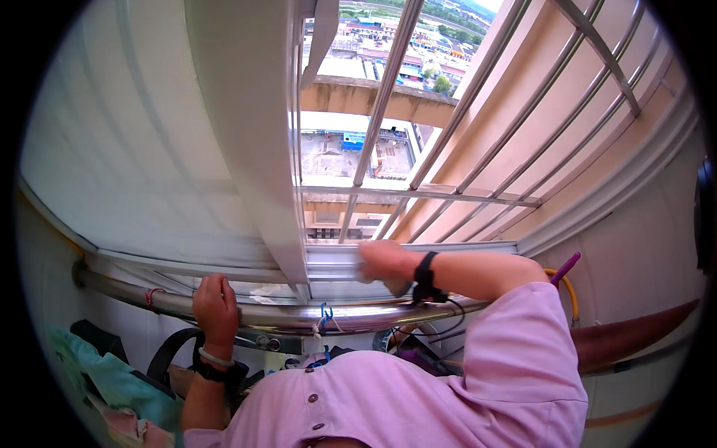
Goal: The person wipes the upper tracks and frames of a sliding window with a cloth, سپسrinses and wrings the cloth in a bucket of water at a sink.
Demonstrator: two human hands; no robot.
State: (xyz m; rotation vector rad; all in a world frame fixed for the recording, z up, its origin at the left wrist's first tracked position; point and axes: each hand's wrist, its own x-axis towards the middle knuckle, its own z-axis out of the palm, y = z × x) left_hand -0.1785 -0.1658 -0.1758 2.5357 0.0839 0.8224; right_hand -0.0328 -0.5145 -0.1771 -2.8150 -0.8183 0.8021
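Note:
My left hand (215,307) is curled over the stainless steel rail (274,318) that runs below the window. It wears a pale bangle and a black wrist strap. My right hand (386,262), blurred by motion, is over the white sliding-window track (330,270), with the forearm reaching across from the right. A greyish patch (399,287) shows beneath that hand; whether it is a cloth in my grip is unclear. A black strap with a small device (428,288) sits on my right wrist. Left of the open gap stands the window sash (241,134), with a screen.
Metal security bars (386,101) cross the opening, with buildings far below outside. Blue string (325,315) is tied on the rail. Scissors (269,343) and a black bag handle (168,353) are under it. Green fabric (134,386) hangs at left; a purple-handled item (567,267) stands at right.

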